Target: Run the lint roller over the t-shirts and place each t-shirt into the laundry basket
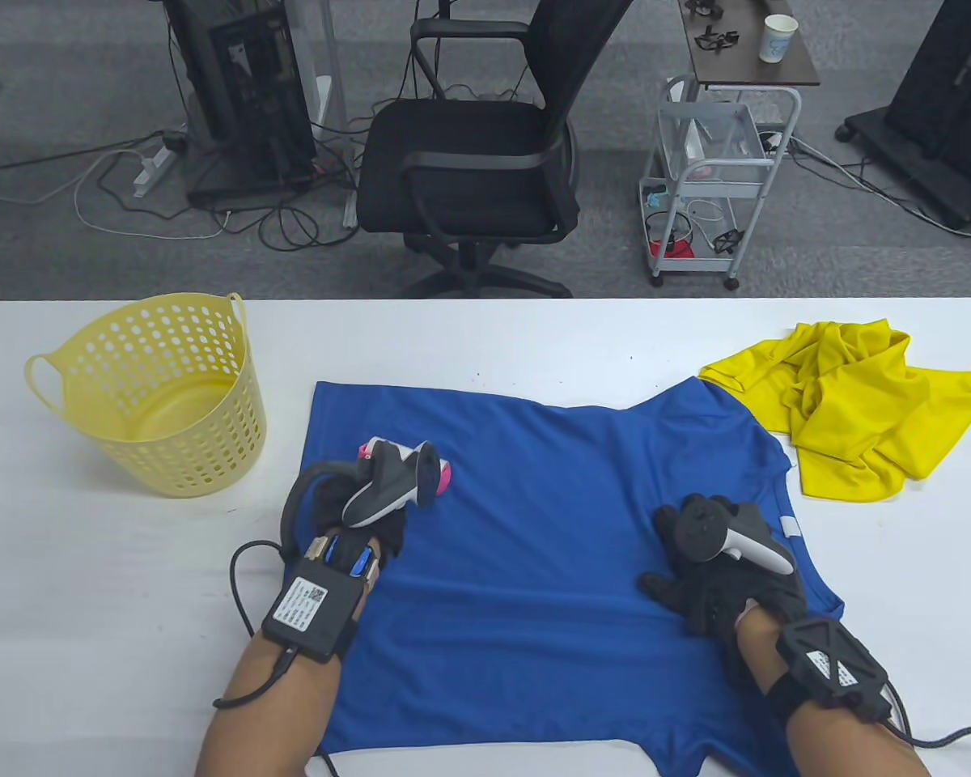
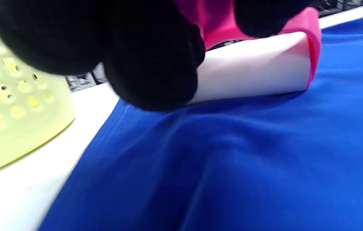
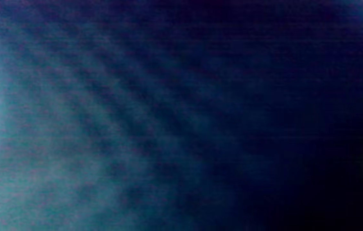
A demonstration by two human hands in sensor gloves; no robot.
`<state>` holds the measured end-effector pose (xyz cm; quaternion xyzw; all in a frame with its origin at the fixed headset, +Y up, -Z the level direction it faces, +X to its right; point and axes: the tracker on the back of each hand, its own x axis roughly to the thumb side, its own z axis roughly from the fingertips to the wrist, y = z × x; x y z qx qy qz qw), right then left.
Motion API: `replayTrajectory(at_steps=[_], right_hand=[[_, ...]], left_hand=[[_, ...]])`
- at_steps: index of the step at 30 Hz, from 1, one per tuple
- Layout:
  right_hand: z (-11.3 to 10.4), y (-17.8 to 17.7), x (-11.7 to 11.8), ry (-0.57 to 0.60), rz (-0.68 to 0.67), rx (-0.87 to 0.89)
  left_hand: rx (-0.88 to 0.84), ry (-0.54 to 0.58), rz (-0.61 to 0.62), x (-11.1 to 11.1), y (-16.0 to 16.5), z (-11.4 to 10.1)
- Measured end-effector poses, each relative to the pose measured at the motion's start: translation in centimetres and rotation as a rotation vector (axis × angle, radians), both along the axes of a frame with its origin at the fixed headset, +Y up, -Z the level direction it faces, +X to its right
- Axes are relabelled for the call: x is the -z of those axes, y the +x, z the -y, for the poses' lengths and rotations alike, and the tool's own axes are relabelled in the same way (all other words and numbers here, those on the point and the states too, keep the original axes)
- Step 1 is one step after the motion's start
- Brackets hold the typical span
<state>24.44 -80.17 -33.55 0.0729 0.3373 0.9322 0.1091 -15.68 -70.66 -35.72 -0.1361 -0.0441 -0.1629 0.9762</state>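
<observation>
left hand (image 1: 372,518): fingers (image 2: 149,64) curled round lint roller (image 2: 255,73), roll touching blue t-shirt (image 1: 550,518) | right hand (image 1: 720,583): flat, fingers spread, pressing same shirt | shirt: spread on surface (image 1: 89,566) | yellow t-shirt (image 1: 858,405): crumpled at right | laundry basket (image 1: 162,388): far left

A smooth blue knit cloth with a slight sheen is presented by the blue t-shirt (image 1: 550,518), crumpled thin cloth by the yellow t-shirt (image 1: 858,405) at far right, perforated matt plastic by the laundry basket (image 1: 202,437) at left, and white paper with glossy pink plastic ends by the lint roller (image 2: 252,73).
</observation>
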Motion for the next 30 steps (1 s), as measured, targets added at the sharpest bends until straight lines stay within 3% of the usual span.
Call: replayTrajectory(at_steps=[7,9,12,17,26,30], right_hand=[[0.0,0.0,0.0,0.001,-0.001,-0.002],[0.0,0.0,0.0,0.001,-0.001,-0.002],[0.0,0.0,0.0,0.001,-0.001,-0.002],[0.0,0.0,0.0,0.001,-0.001,-0.002],[0.0,0.0,0.0,0.001,-0.001,-0.005],[0.0,0.0,0.0,0.000,-0.001,-0.003]], left_hand=[[0.079,-0.164,0.083,-10.2,-3.7,-2.2],[0.072,-0.177,0.087,-12.0,-4.4,-2.4],[0.072,-0.159,0.084,-13.0,-4.8,-2.3],[0.066,-0.103,0.063,-9.9,-3.2,-1.7],[0.030,-0.009,0.008,2.4,3.7,-0.2],[-0.079,0.012,-0.063,5.5,4.9,0.4]])
